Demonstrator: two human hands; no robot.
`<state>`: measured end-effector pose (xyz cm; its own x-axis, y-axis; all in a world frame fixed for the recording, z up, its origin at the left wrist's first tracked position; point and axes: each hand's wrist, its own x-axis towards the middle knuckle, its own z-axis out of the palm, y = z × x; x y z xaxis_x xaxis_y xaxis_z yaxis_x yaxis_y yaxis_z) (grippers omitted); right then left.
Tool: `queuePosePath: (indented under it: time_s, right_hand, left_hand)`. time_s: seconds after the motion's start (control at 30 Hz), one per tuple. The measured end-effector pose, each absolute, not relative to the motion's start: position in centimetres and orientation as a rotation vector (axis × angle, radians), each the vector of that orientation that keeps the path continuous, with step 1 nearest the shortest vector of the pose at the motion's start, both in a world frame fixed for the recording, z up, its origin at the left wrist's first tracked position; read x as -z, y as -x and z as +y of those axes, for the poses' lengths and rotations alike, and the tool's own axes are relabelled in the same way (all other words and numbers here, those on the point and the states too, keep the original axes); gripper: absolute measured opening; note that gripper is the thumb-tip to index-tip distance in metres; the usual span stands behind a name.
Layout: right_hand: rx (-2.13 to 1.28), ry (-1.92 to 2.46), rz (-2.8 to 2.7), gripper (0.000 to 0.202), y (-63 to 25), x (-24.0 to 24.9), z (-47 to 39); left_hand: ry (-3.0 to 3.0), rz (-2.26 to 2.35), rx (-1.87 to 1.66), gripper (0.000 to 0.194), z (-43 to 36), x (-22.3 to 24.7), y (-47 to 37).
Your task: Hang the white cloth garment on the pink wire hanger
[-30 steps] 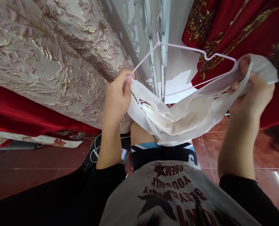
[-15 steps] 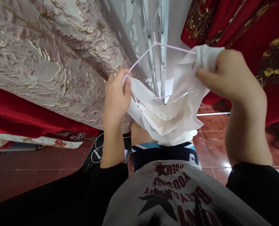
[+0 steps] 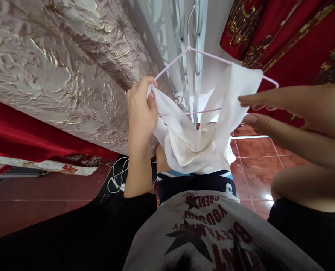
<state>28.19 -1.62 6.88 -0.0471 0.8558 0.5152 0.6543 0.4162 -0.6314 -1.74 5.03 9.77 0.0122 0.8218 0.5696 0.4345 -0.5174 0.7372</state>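
Right hand withdrawn, wide | left hand pinching hanger, white cloth | hanger's left end hidden

The garment lies over the hanger, between left hand and right hand, before poles.

- On your left you have pale, gold-threaded brocade.
- Below it you see plain red cloth.
- Ahead of you stand metal posts.
- To your right hangs gold-trimmed red fabric.
- A white cable lies near a black surface's far edge.
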Motion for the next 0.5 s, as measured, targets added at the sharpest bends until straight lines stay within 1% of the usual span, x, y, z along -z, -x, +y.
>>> queuePosePath:
  time_s: [0.13,0.27,0.37,0.43,0.5]
  right_hand:
    - [-0.212,1.275,-1.937,0.046,-25.6,-5.8,0.8]
    - [-0.161,1.228,-2.093,0.050,-24.2,-4.4,2.8]
    - [-0.122,1.209,-2.140,0.045,-23.0,-2.7,3.3]
    - [-0.093,1.225,-2.065,0.040,-22.2,-1.6,3.0]
    - [-0.070,1.229,-1.965,0.038,-21.3,-0.8,2.2]
  left_hand:
    - [-1.806,1.294,-1.579,0.019,5.4,-9.0,1.1]
    - [-1.790,1.260,-1.570,0.016,5.3,-8.6,0.8]
    - [-1.806,1.233,-1.569,0.017,4.8,-8.3,0.8]
    - [-1.835,1.228,-1.599,0.023,4.3,-7.8,0.7]
    - [-1.883,1.254,-1.664,0.035,3.8,-7.2,0.5]
